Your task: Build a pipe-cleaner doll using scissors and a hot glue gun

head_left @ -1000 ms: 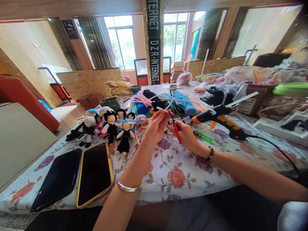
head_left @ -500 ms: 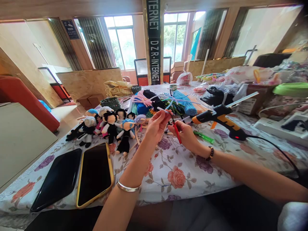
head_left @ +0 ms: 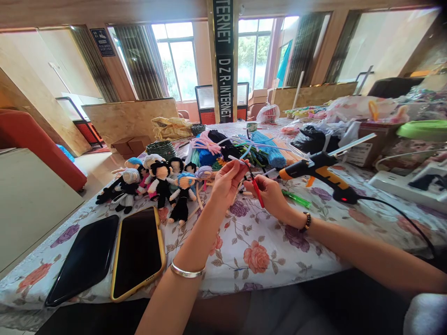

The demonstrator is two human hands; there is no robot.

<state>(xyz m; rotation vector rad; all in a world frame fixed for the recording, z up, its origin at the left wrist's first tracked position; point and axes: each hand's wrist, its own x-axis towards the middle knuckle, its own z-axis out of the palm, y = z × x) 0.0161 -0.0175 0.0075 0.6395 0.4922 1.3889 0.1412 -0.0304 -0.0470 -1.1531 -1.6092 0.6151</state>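
Note:
My left hand is raised over the table, thumb and fingertips pinched on a thin white strip whose end sticks out to the left. My right hand, just beside it, is closed around a red-handled tool. A dark, narrow part of that tool reaches up toward the left fingertips; its exact kind is too small to make out. Behind the hands lies a heap of pipe cleaners in blue, pink, black and green. A green tool rests right of my right hand.
A glue gun with a red light and black cord lies to the right. Several small dolls sit to the left, behind two phones. A white power strip and a cardboard box stand far right.

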